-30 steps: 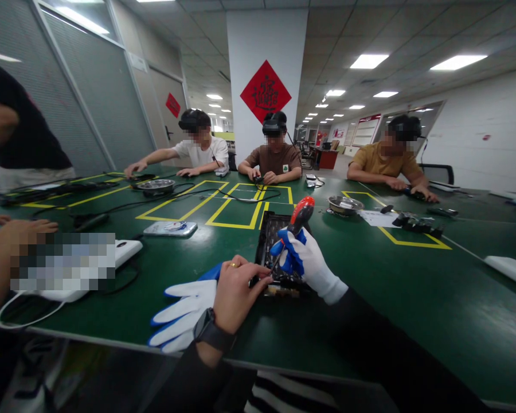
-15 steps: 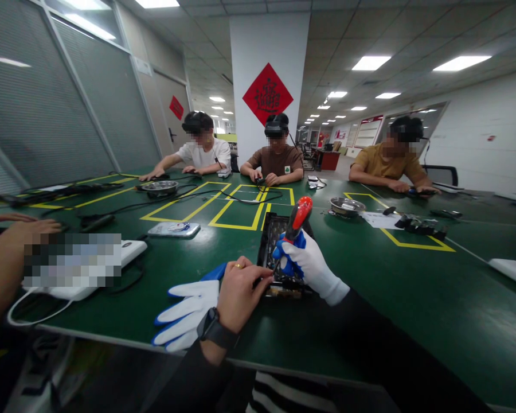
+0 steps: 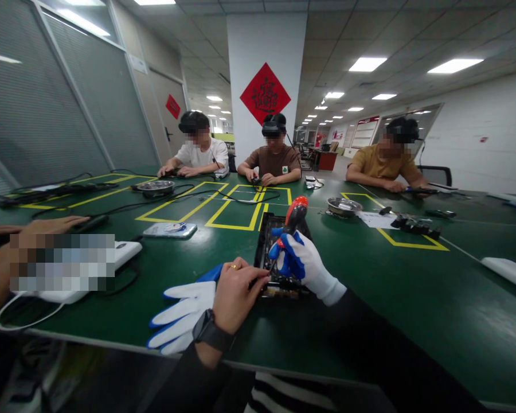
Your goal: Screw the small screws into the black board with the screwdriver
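Note:
My right hand, in a white and blue glove, is closed round a red and black screwdriver, its shaft slanting down into a black open device with metal parts inside. My left hand is bare, with a ring and a dark watch; its thumb and forefinger are pinched together at the device's near left part, beside the shaft. What the pinch holds is too small to make out. An unworn white and blue glove lies under and left of my left hand.
A phone lies left of the device, a white power bank further left near another person's arm. Metal bowls, paper and black parts lie on the green table. Three people sit opposite.
The screwdriver's handle has tilted and turned slightly in my right hand. My left hand keeps its pinch. At the left, another person's hand has moved right; a person opposite has drawn an arm inward.

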Demonstrator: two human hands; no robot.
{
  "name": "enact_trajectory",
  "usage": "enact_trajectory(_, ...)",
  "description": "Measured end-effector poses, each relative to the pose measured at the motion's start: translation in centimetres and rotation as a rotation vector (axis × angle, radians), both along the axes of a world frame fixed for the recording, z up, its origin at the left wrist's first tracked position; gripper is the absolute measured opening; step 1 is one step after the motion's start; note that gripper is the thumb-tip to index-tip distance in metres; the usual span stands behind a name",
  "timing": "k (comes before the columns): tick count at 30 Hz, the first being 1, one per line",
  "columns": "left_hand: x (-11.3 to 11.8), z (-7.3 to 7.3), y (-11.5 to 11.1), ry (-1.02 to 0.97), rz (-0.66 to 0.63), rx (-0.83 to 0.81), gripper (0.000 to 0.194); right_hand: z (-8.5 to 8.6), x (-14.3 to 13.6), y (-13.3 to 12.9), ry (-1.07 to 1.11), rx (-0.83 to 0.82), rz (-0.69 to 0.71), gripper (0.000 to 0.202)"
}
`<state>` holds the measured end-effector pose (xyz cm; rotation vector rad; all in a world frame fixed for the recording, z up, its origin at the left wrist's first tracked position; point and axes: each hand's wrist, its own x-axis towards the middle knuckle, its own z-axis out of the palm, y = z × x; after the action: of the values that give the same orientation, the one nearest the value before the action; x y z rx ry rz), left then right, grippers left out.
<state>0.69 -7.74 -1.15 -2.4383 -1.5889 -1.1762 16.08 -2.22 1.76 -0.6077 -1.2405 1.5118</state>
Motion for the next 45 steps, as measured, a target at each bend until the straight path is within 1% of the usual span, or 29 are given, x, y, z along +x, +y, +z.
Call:
enact_trajectory(2, 0.05, 0.08, -0.05, 0.003, -0.007, -0.002, 0.016, 0.08, 0.16, 0.10, 0.016, -0.017, 0.084, 0.039)
enact_trajectory(4, 0.13, 0.16, -0.10, 0.009, -0.011, -0.001, 0.018, 0.11, 0.23, 0.09, 0.016, -0.008, 0.095, 0.038)
enact_trajectory(6, 0.17, 0.22, -0.12, 0.020, -0.015, -0.004, 0.018, 0.07, 0.14, -0.03, -0.003, 0.005, 0.044, 0.034)
enact_trajectory(9, 0.12, 0.22, -0.09, 0.023, -0.008, 0.005, 0.018, -0.01, -0.05, -0.19, -0.034, 0.045, -0.080, 0.030)
enact_trajectory(11, 0.04, 0.17, -0.06, 0.017, 0.004, 0.018, 0.018, -0.01, -0.04, -0.19, -0.038, 0.053, -0.095, 0.031)
enact_trajectory(15, -0.03, 0.06, -0.01, 0.016, 0.003, 0.011, 0.017, 0.06, 0.30, 0.02, 0.019, 0.022, 0.060, 0.039)
enact_trajectory(17, 0.00, 0.04, 0.01, 0.018, -0.007, 0.004, 0.017, 0.05, 0.40, 0.07, 0.034, 0.024, 0.089, 0.037)
enact_trajectory(20, 0.03, 0.00, 0.05, 0.021, -0.009, -0.004, 0.017, 0.00, 0.31, -0.04, 0.017, 0.024, 0.060, 0.036)
enact_trajectory(25, -0.04, -0.04, 0.10, 0.018, -0.014, -0.003, 0.017, -0.09, -0.03, -0.24, -0.019, 0.048, -0.065, 0.033)
enact_trajectory(27, -0.07, -0.07, 0.12, 0.016, -0.014, 0.000, 0.017, -0.03, 0.01, -0.22, -0.009, 0.047, -0.057, 0.032)
enact_trajectory(30, -0.08, -0.14, 0.18, 0.013, -0.013, -0.004, 0.017, 0.20, 0.24, -0.24, -0.012, 0.045, 0.032, 0.036)
enact_trajectory(32, -0.09, -0.21, 0.23, 0.011, -0.014, -0.004, 0.017, 0.31, 0.35, -0.28, -0.007, 0.063, 0.049, 0.038)
enact_trajectory(40, -0.08, -0.23, 0.30, 0.014, -0.026, 0.003, 0.017, -0.20, -0.16, -0.11, 0.004, 0.035, -0.091, 0.033)
enact_trajectory(42, -0.07, -0.17, 0.25, 0.010, -0.027, -0.002, 0.018, -0.08, -0.07, -0.06, -0.002, 0.008, -0.058, 0.035)
enact_trajectory(45, -0.08, -0.07, 0.15, 0.014, -0.022, -0.006, 0.018, 0.29, 0.26, -0.11, -0.007, -0.012, 0.043, 0.041)
